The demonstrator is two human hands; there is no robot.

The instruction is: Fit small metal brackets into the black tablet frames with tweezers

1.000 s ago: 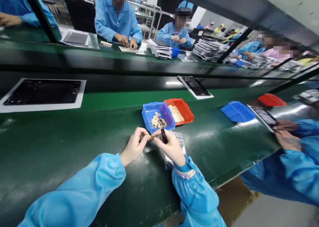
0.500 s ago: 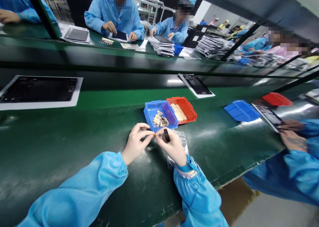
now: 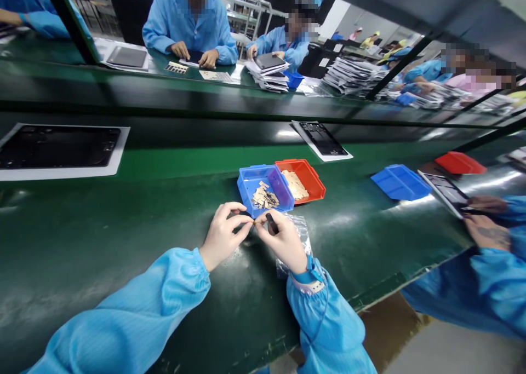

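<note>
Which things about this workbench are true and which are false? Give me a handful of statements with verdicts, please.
1. The left hand and right hand come together at a tiny yellowish piece. True.
2. The near blue bin holds small pale pieces. True.
3. A red bin stands on that blue bin's left. False: the red bin beside it is on its right.
4. A strap is worn on the left wrist. False: the blue strap is on the right wrist.
5. The large black panel lies on a white sheet. True.
</note>
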